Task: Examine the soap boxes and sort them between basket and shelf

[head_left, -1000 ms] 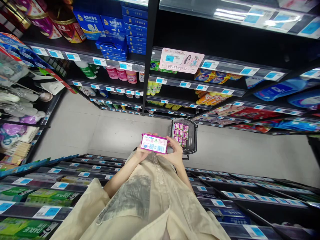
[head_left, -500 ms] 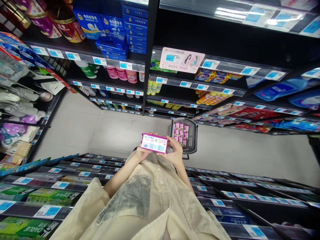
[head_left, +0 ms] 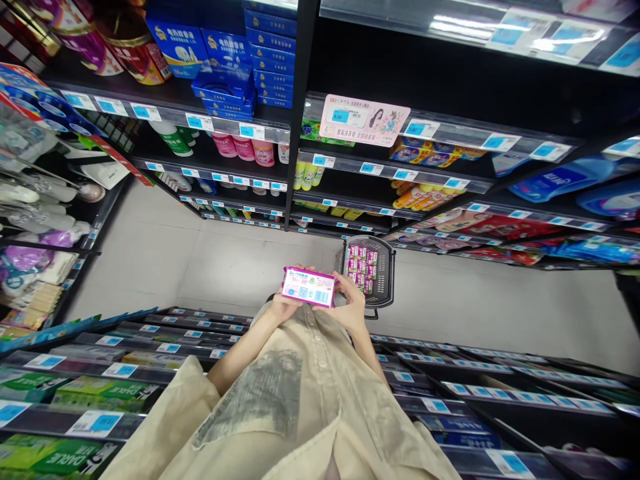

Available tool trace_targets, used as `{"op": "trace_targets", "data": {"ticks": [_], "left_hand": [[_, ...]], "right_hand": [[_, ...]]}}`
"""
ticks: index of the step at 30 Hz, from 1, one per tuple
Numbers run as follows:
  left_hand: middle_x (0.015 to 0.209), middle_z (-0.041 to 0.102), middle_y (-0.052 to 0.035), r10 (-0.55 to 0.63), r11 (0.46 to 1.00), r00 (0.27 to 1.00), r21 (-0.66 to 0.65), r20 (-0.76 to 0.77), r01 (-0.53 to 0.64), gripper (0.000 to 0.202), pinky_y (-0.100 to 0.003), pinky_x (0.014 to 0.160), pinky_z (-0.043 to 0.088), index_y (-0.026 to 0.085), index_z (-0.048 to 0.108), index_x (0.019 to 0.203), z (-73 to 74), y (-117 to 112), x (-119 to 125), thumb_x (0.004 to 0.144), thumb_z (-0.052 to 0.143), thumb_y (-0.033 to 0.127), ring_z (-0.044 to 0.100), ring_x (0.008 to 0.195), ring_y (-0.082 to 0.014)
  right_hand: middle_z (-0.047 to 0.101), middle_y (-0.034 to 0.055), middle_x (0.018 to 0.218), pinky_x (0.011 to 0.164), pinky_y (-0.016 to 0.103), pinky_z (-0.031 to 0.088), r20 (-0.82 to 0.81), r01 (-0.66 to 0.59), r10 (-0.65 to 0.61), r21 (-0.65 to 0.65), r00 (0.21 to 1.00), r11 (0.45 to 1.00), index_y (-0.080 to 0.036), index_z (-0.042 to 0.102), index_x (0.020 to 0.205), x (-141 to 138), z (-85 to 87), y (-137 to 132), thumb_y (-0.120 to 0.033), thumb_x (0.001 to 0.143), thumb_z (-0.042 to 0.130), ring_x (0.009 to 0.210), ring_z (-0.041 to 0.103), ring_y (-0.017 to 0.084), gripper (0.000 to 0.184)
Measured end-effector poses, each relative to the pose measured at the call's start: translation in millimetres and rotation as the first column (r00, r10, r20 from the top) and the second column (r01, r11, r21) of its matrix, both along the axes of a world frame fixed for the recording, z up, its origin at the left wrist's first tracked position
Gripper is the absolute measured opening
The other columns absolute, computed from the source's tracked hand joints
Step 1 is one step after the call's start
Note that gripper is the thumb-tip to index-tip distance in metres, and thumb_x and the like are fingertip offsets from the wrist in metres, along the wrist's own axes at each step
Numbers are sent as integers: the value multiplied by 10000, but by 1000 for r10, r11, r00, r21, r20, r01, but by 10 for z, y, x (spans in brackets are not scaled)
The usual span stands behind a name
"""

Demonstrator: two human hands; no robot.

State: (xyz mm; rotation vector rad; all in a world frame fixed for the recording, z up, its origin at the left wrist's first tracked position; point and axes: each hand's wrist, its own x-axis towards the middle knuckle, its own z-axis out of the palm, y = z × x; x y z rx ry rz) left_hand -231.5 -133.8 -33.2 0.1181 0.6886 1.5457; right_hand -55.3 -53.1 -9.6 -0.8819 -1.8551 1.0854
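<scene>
A flat pink and white box [head_left: 308, 287] with blue printing is held level in front of my chest. My left hand [head_left: 281, 308] grips its left end and my right hand [head_left: 351, 308] grips its right end, fingers curled round the edges. Just beyond my hands, a dark shopping basket [head_left: 383, 265] sits on the floor of the aisle. It holds several matching pink boxes [head_left: 363, 267] laid in rows.
Black store shelves line the aisle ahead: blue boxes [head_left: 225, 53] and tins at the top left, bottles lower down, yellow packs [head_left: 425, 197] and blue pouches [head_left: 560, 177] to the right. A pink sign [head_left: 364, 120] hangs on a shelf edge. More shelves with green packs [head_left: 70, 390] run under my arms.
</scene>
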Motion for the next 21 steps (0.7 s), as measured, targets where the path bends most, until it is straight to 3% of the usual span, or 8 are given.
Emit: {"op": "trace_targets", "data": {"ticks": [10, 21], "left_hand": [[1543, 636, -32, -10, 1000, 1000, 13, -22, 10, 880, -553, 1263, 408, 303, 650, 1333, -18, -2, 5, 508, 945, 226, 463, 1532, -414], [1452, 689, -11, -31, 999, 996, 10, -85, 32, 822, -583, 1234, 433, 327, 657, 1298, -18, 0, -1, 530, 946, 276, 484, 1511, -430]], "right_hand": [[775, 91, 1068, 699, 370, 647, 9, 9, -9, -19, 1000, 1000, -239, 709, 1399, -4, 2, -9, -544, 636, 1016, 764, 708, 215, 876], [776, 100, 1059, 723, 394, 656, 36, 28, -26, -59, 999, 998, -229, 720, 1374, 2, 1, -13, -586, 610, 1014, 777, 713, 231, 893]]}}
